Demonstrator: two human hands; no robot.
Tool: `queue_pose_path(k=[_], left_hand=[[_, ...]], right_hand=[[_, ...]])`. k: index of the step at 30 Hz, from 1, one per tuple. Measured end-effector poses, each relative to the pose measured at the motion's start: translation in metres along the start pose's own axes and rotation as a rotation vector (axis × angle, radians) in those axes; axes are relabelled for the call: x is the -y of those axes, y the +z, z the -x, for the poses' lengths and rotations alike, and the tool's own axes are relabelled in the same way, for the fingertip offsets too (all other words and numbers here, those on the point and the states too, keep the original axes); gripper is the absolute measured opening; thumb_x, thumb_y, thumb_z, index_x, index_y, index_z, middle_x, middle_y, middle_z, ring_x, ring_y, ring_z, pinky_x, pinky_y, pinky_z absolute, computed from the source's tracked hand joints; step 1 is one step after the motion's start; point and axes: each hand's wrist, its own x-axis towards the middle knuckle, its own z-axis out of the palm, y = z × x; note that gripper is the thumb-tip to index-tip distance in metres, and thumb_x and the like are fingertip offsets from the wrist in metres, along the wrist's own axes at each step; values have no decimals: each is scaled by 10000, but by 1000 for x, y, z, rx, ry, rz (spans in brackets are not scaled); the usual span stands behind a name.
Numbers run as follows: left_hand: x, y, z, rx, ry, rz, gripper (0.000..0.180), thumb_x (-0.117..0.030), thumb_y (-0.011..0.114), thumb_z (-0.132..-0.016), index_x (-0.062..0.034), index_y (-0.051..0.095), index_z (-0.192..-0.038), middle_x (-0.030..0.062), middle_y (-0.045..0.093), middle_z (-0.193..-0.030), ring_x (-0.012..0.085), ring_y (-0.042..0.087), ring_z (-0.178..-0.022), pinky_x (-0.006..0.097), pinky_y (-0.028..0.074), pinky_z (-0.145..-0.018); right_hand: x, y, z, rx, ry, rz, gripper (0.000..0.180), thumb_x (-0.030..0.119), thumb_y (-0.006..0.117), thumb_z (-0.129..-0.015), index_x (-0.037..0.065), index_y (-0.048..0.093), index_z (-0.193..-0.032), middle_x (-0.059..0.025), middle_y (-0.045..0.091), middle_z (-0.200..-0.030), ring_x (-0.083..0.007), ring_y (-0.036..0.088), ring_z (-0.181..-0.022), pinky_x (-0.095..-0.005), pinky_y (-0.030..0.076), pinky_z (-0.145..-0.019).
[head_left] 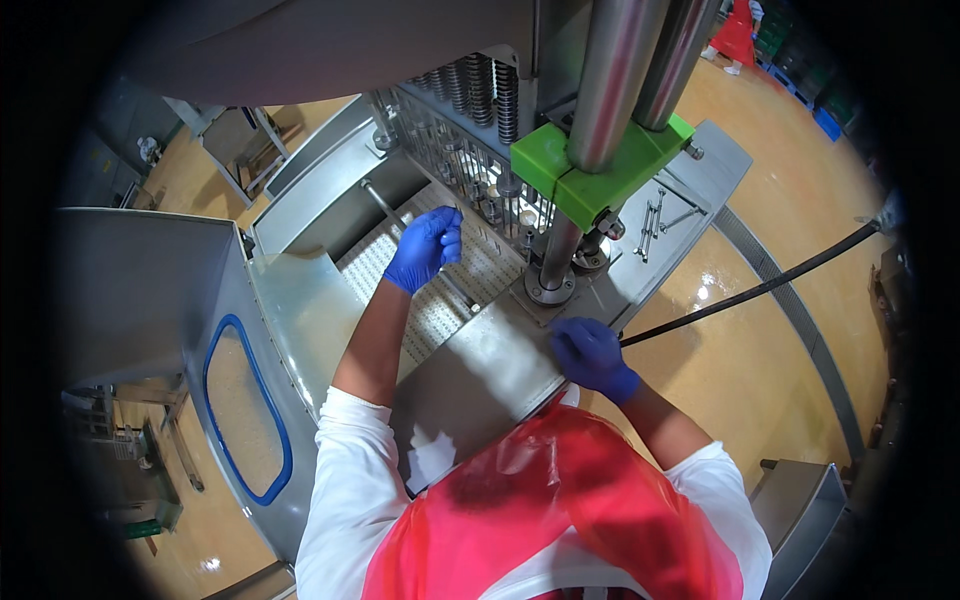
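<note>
My left hand (425,250), in a blue glove, hovers over the perforated white conveyor plate (410,335) inside a steel machine. Its fingers are closed in a pinch, and a thin dark sliver shows at the fingertips, too small to name. In front of it is a row of thin vertical needles or rods (430,135) below coiled springs (480,90). My right hand (592,355), gloved in blue too, is at the near corner of the steel housing (490,365). Its fingers are curled inward; anything inside them is hidden.
A green block (600,165) clamps thick steel columns (615,80). Several metal bolts or rods (655,220) lie on the steel ledge to the right. A black hose (760,287) crosses above the floor. At left stands an open panel with a blue-rimmed window (285,460). Another person (735,40) is far off.
</note>
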Motion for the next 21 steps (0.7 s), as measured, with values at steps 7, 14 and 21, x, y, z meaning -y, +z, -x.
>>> queue_pose_path(k=[7,14,21], left_hand=[[30,37,-2,-170,401,-953,327,-226,702,-956,-68,670,-1241,46,669,-983,151,618,-799,303,522,-752],[68,62,-32,-148,480,-1480,435,-196,715,-848,-106,664,-1270,177,701,-1049,360,677,-883,435,551,-814],[53,75,-34,-131,403,-1592,386,-238,724,-818,-87,698,-1172,171,727,-947,380,695,-891,460,553,-824]], right_hand=[[-3,5,2,-27,9,-4,198,74,732,-779,83,687,-972,-105,668,-782,-318,648,-658,-416,528,-596],[0,6,2,-5,12,12,184,68,723,-782,84,684,-961,-109,658,-766,-317,640,-650,-425,518,-590],[4,4,-2,-5,27,36,177,81,726,-786,88,688,-958,-102,658,-762,-309,643,-653,-419,521,-592]])
